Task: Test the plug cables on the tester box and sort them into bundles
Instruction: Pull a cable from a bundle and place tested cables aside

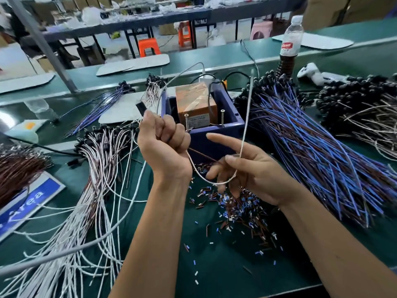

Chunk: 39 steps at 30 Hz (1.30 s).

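My left hand (163,143) is raised in a fist and grips a plug cable whose black plug (142,108) sticks up above the thumb. The cable's white wire (200,175) sags out of the fist to my right hand (242,168), which pinches it between thumb and fingers; its free end (249,97) rises upward. Just behind both hands stands the blue tester box (229,119) with an orange block (194,102) inside and two upright screws.
A white-and-brown cable bundle (94,168) fans out at the left, a blue-and-brown bundle (311,147) at the right, and black-plug heaps (354,97) lie further right. Cut insulation bits (240,209) litter the green mat. A bottle (290,44) stands behind.
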Tool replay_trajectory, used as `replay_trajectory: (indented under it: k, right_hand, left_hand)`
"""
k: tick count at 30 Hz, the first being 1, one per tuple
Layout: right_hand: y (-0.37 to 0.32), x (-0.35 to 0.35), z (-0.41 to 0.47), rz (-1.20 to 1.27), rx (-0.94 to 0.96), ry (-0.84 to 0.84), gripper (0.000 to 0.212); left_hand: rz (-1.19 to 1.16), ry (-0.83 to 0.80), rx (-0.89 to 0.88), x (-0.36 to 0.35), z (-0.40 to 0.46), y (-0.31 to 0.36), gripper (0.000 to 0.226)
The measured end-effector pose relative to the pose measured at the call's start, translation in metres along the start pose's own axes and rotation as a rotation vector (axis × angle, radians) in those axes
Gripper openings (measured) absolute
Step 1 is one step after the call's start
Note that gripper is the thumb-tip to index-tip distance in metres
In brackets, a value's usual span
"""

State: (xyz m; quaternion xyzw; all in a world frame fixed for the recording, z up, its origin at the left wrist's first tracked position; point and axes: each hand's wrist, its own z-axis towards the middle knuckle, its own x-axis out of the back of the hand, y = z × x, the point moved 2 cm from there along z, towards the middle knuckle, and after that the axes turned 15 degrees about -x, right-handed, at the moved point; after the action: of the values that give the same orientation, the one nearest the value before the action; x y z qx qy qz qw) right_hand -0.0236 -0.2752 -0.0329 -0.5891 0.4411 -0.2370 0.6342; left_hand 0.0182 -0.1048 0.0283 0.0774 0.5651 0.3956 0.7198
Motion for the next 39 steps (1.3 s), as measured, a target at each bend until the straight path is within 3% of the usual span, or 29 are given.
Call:
replay_trajectory:
  k: [4,11,13,16,21,24,28,35,39]
  right_hand:
    - [-0.002,0.004,-0.002,0.099,0.041,-0.057,0.035]
    - [-0.003,0.010,-0.004,0.196,0.032,-0.007,0.047]
    - [-0.002,0.009,-0.003,0.204,0.009,0.017,0.050]
    - [-0.001,0.010,0.000,0.141,0.021,0.171,0.045]
    - [0.003,0.013,0.007,0.015,0.072,0.431,0.037]
    - [0.002,0.019,0.005,0.069,0.116,0.500,0.037]
    - [0.000,0.024,0.002,0.040,0.148,0.547,0.033]
    - [0.001,0.011,0.002,-0.151,0.235,0.570,0.009]
    - [0.001,0.014,0.001,-0.192,0.233,0.609,0.005]
  left_hand:
    - [0.122,-0.090,-0.061,0.006,-0.007,-0.004,0.040]
    - [0.712,-0.554,-0.396,0.017,-0.034,-0.016,0.023]
    - [0.783,-0.643,-0.444,0.019,-0.038,-0.019,0.014]
    - [0.845,-0.748,-0.457,0.025,-0.040,-0.025,0.003]
    - [0.969,-0.915,-0.365,0.039,-0.044,-0.036,0.008]
    - [1.037,-0.894,-0.342,0.045,-0.041,-0.042,0.019]
    - [0.933,-0.746,-0.236,0.048,-0.039,-0.043,0.022]
    - [0.826,-0.779,-0.066,0.042,-0.044,-0.043,0.026]
    - [0.765,-0.766,0.068,0.042,-0.042,-0.044,0.026]
